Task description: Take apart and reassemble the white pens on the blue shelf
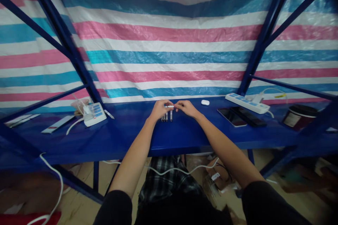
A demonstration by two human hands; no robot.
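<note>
Over the blue table (179,137), left fingers (168,102) pinch a partly hidden white pen (170,106); whether right fingers (180,103) grip it is unclear.

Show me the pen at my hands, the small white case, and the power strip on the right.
Pen (169,106): head view, white barrel.
Small white case (205,102): head view, middle.
Power strip (246,103): head view, socket face.

No text can be read; the label (291,119) on the dark tub (302,119) is blurred.
</note>
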